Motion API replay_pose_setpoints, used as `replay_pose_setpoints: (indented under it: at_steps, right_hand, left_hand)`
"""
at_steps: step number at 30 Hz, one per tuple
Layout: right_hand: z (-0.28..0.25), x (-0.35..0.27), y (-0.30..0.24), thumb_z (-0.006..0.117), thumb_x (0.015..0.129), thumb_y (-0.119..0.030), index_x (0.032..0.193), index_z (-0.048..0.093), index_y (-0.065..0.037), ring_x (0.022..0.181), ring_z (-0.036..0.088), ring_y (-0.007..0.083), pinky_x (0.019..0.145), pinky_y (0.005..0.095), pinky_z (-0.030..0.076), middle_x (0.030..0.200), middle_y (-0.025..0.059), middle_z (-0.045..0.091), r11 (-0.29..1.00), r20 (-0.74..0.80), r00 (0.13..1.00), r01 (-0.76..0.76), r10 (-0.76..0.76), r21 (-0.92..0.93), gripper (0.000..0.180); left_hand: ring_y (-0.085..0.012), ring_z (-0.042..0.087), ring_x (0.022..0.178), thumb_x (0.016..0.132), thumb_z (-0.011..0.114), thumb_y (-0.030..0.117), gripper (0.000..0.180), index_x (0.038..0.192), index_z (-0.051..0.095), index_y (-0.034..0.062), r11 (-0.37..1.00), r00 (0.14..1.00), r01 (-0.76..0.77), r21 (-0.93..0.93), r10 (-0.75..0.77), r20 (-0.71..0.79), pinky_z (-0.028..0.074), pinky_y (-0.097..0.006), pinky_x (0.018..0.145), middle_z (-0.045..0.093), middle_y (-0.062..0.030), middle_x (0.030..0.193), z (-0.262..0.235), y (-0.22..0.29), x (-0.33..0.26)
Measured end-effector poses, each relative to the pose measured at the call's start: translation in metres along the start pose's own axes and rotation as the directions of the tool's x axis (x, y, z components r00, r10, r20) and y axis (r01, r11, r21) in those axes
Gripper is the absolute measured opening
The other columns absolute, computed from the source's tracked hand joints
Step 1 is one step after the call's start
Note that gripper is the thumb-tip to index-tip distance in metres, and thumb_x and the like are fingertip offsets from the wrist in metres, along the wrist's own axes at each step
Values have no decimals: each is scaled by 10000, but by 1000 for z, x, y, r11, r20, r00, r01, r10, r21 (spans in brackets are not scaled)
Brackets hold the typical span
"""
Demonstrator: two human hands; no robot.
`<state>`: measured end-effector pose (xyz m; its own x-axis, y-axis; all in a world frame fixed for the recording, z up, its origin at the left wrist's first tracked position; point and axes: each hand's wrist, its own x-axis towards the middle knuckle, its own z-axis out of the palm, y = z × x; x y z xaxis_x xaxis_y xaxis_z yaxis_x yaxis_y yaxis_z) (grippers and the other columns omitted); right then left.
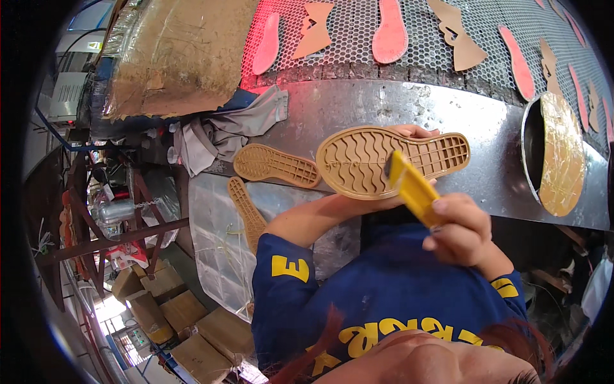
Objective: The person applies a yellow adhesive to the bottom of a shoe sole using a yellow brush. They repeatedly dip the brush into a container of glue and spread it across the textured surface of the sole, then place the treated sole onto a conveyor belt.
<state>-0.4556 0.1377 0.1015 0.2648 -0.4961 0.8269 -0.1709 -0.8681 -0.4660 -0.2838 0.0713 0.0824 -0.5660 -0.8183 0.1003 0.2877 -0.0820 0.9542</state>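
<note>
Right hand [462,232] curled tight around yellow utility knife [414,188], blade end touching tan rubber shoe sole [390,161]. Left hand [417,133] mostly hidden behind sole, fingertips gripping its far edge, holding it tread-up above metal workbench [384,105]. Second sole [276,165] lay on bench just left; third sole [247,212] hung off bench edge. Grey cloth [224,131] further left. Perforated mat [416,32] beyond carried pink and tan cutouts.

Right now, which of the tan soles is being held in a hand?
The big sole, tread up, gripped by the left hand under the yellow cutter. The two other soles lie untouched.
</note>
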Motion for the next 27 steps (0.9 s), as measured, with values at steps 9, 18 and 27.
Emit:
replay_pose_setpoints:
  at_steps: [9,18,27]
  right_hand:
    - [-28,3,20,671,770,84,1193,540,16,947,617,286,825,327,504,1091,175,600,842,-383,902,-356,196,-406,449]
    - [-48,10,41,624,805,104,1200,582,-11,954,650,279,816,336,517,1084,159,644,836,-295,853,-500,430,-227,413]
    - [-61,7,43,670,797,62,1061,661,-48,816,659,197,689,302,522,930,108,657,837,-429,786,-536,446,-112,286]
  left_hand:
    - [-232,588,904,933,419,452,712,1457,251,1,915,988,156,-372,-146,56,493,-353,832,565,-172,1160,-19,-26,11]
    - [-180,552,620,929,207,706,883,1379,389,-31,755,900,432,-493,-394,186,483,-301,573,606,-160,992,5,-5,19]
    - [-224,589,686,964,339,604,748,1436,312,25,661,910,405,-632,-219,353,567,-352,584,510,-228,1231,7,-15,12]
